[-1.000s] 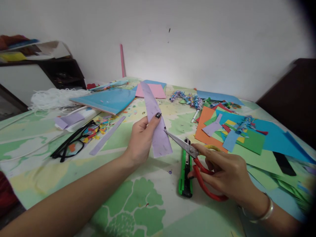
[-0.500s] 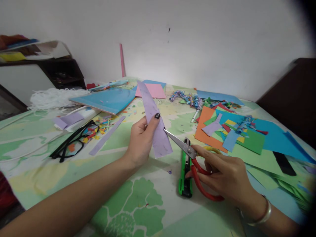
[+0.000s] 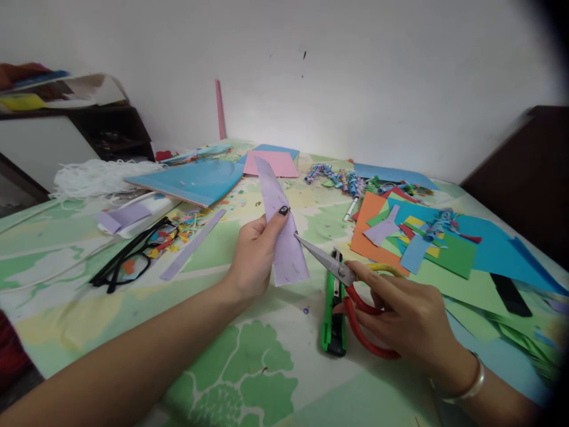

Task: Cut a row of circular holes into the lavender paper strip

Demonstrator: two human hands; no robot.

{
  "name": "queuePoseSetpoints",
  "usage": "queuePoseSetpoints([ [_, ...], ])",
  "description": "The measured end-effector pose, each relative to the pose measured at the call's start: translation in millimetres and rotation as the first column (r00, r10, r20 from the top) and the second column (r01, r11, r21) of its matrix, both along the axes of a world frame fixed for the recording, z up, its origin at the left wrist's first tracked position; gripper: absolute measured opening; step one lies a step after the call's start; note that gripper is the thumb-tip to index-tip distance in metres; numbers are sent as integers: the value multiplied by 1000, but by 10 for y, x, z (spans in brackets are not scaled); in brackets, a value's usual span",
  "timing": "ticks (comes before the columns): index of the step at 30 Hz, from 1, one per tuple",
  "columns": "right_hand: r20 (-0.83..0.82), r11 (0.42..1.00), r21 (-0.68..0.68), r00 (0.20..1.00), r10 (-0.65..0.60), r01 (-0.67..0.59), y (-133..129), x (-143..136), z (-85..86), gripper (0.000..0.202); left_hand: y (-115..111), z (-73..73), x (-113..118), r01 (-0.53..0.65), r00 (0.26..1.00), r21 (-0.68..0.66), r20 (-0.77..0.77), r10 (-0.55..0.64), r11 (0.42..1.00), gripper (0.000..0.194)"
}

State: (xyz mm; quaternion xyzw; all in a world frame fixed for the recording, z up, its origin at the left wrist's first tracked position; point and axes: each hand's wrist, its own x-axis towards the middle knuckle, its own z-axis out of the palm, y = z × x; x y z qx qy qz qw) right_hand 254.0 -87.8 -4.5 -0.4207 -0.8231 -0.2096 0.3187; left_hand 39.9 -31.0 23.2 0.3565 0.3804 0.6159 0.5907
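A lilac paper strip (image 3: 287, 255) is pinched between the thumb and fingers of my left hand (image 3: 258, 252), held up above the table with its top end leaning away. My right hand (image 3: 409, 317) grips scissors (image 3: 331, 267) with red and yellow handles. Their blades look closed or nearly so, and the tip meets the strip's right edge just below my left thumb. Beneath the scissors lies a green and black utility knife (image 3: 333, 332), partly covered by them. A narrower lilac strip (image 3: 193, 246) rests on the table left of my left hand.
Black glasses (image 3: 128, 261) lie among paper scraps at left, near white string (image 3: 100, 181) and a blue folder (image 3: 195, 181). Coloured paper sheets (image 3: 373, 237) are piled at right. Small rolled-paper pieces (image 3: 338, 178) lie toward the wall, behind a white pen (image 3: 351, 209).
The lilac strip has tilted slightly, its top end coming lower and a little to the right. Both hands stay almost in place, the scissor tip still at the strip's edge.
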Motion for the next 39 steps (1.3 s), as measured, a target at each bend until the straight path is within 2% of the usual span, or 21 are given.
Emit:
queuePoseSetpoints([
  [5, 90, 992, 113, 994, -66, 55, -3, 9, 18, 31, -10, 29, 8, 12, 1000, -52, 6, -12, 999, 21],
  [9, 109, 987, 151, 991, -80, 63, 12, 24, 21, 31, -10, 33, 9, 30, 1000, -68, 0, -30, 997, 20],
  [18, -22, 1000, 12, 1000, 20, -20, 32, 33, 53, 43, 10, -13, -9, 53, 998, -3, -34, -53, 999, 26],
  [25, -35, 993, -121, 999, -2, -3, -14, 0, 63, 50, -8, -52, 13, 64, 998, 40, -27, -63, 997, 34],
  [34, -7, 994, -112, 1000, 4, -5, -19, -34, 22, 50, -30, -51, 20, 72, 997, 0, -26, -72, 997, 32],
  [39, 33, 1000, -25, 999, -12, 13, -15, -48, 33, 42, -44, -21, 30, 62, 998, -41, -21, -62, 997, 35],
])
